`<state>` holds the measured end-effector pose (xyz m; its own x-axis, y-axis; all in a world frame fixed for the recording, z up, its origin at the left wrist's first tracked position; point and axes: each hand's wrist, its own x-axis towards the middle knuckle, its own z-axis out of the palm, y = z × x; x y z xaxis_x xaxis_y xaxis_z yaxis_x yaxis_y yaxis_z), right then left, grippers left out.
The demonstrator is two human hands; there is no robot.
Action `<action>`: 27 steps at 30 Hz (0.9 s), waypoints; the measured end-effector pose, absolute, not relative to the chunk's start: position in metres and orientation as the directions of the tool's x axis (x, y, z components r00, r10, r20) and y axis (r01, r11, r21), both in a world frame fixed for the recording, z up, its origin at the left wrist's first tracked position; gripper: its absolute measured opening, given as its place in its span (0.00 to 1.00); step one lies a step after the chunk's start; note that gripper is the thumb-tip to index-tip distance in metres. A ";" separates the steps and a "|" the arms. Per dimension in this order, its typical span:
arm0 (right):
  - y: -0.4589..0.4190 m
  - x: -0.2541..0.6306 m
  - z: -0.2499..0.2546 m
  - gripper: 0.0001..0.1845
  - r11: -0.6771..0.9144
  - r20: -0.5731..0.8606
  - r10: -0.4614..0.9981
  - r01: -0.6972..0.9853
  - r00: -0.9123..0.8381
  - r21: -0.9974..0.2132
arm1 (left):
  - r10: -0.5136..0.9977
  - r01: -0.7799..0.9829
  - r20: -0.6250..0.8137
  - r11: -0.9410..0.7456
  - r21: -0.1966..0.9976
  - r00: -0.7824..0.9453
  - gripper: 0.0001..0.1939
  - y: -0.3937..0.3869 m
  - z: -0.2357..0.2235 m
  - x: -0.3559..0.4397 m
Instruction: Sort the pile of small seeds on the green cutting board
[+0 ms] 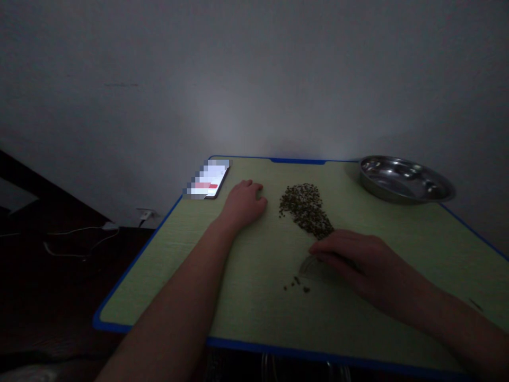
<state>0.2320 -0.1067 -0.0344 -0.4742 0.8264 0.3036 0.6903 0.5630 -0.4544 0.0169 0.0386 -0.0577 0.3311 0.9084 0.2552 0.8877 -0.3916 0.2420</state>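
A pile of small dark seeds (305, 210) lies on a pale green table (246, 276) with a blue edge. My left hand (243, 203) rests on the table just left of the pile, fingers curled into a loose fist with nothing visible in it. My right hand (355, 260) lies at the pile's near end, fingers pressed down on a small clear flat piece like a protractor (314, 268). A few stray seeds (296, 284) sit below that piece.
A lit phone (207, 181) lies at the table's far left corner. A shiny metal dish (405, 179) stands at the far right corner. A grey wall is behind. Cables (79, 236) lie on the dark floor to the left.
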 end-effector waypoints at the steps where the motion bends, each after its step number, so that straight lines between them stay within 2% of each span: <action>1: -0.106 0.231 -0.035 0.10 0.568 0.311 0.823 0.685 -0.476 -0.455 | 0.909 0.888 0.254 -0.390 0.244 0.329 0.22 0.039 -0.058 0.017; 14: -0.107 0.229 -0.035 0.09 0.570 0.311 0.821 0.669 -0.478 -0.477 | 0.902 0.884 0.261 -0.404 0.234 0.344 0.22 0.039 -0.058 0.016; 27: -0.098 0.228 -0.034 0.10 0.558 0.388 0.823 0.717 -0.414 -0.417 | 0.909 0.893 0.254 -0.389 0.228 0.331 0.21 0.038 -0.058 0.017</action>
<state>0.2276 -0.0975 -0.0339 -0.4143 0.8232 0.3881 0.7175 0.5578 -0.4173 0.0170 0.0384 -0.0580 0.3310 0.9088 0.2539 0.8927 -0.3888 0.2280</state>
